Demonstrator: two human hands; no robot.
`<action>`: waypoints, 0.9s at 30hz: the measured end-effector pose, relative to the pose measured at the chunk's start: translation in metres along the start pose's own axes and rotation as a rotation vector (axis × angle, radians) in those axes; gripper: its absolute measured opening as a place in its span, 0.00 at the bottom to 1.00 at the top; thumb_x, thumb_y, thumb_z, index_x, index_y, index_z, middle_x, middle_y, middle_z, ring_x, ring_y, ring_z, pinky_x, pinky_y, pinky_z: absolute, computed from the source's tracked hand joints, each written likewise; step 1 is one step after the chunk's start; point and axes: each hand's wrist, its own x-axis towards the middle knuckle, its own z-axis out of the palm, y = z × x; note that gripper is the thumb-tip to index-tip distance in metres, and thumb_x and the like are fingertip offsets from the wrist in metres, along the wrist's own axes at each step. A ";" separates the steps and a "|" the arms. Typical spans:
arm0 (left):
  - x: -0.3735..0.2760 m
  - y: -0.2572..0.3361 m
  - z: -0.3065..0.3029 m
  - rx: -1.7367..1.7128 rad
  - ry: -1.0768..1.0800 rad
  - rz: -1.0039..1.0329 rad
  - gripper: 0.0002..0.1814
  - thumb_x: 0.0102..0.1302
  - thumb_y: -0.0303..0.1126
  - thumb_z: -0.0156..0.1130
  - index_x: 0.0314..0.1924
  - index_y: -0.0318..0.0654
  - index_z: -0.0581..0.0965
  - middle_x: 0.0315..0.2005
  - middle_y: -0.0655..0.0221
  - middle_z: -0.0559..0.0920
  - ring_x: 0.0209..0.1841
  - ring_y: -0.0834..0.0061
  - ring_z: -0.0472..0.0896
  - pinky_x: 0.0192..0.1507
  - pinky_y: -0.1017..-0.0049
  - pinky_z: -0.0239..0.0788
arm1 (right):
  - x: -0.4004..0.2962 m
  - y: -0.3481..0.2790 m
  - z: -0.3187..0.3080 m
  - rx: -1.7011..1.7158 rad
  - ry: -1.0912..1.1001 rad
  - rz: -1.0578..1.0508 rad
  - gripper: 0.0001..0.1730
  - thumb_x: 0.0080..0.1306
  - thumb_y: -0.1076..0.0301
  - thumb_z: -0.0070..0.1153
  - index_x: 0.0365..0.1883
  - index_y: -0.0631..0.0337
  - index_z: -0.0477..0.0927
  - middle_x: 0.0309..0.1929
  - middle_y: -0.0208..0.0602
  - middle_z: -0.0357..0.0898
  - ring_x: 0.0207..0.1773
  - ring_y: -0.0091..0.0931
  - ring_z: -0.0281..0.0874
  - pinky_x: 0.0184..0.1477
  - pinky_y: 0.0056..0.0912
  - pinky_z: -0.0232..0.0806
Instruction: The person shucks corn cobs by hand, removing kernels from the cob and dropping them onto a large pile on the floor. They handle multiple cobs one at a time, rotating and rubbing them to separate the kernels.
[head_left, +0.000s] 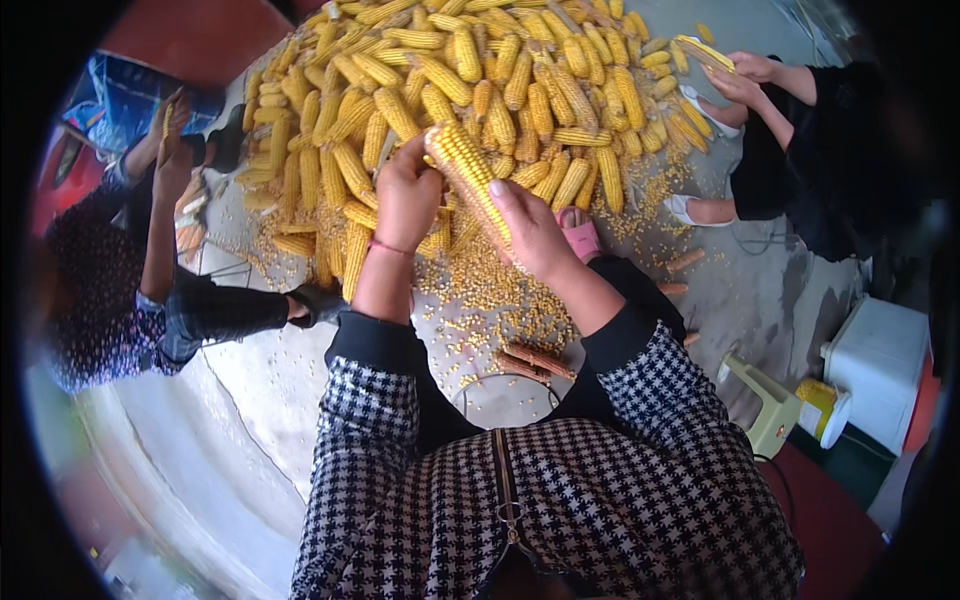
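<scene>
A yellow corn cob (471, 180) is held slantwise above a large heap of corn cobs (450, 67). Wrapped around its lower end is my right hand (529, 225), the thumb lying on the kernels. At the cob's upper end my left hand (410, 187) has its fingers curled in against the kernels; whether they grip it is hard to tell. Loose kernels (510, 300) lie scattered on the floor below my hands. Several stripped, reddish cobs (536, 360) lie on the floor nearer to me.
Two people sit nearby, one at the left (112, 285) and one at the right (832, 157), each holding a cob. White boxy container (877, 367), yellow tub (817, 409) and pale green appliance (765, 405) stand at the lower right. A pink slipper (581, 236) is beside the heap.
</scene>
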 end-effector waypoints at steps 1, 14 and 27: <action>0.001 0.007 0.005 -0.031 0.003 -0.036 0.23 0.59 0.17 0.48 0.55 0.32 0.77 0.32 0.71 0.83 0.25 0.82 0.77 0.26 0.81 0.69 | 0.005 0.002 -0.002 -0.001 0.025 -0.036 0.23 0.75 0.47 0.44 0.47 0.61 0.76 0.22 0.27 0.70 0.15 0.17 0.64 0.16 0.21 0.57; -0.006 0.028 -0.013 -0.239 -0.166 -0.139 0.24 0.64 0.28 0.54 0.60 0.29 0.72 0.41 0.66 0.83 0.37 0.79 0.82 0.39 0.78 0.76 | 0.011 0.026 0.006 -0.172 0.070 -0.266 0.23 0.75 0.49 0.45 0.48 0.62 0.75 0.22 0.26 0.70 0.17 0.15 0.60 0.19 0.20 0.54; 0.002 0.030 -0.017 -0.340 -0.102 -0.186 0.20 0.64 0.27 0.48 0.55 0.30 0.76 0.38 0.68 0.82 0.35 0.79 0.79 0.37 0.78 0.75 | 0.006 0.004 0.009 -0.035 -0.006 -0.014 0.24 0.76 0.50 0.41 0.50 0.63 0.74 0.29 0.29 0.75 0.24 0.17 0.68 0.24 0.21 0.61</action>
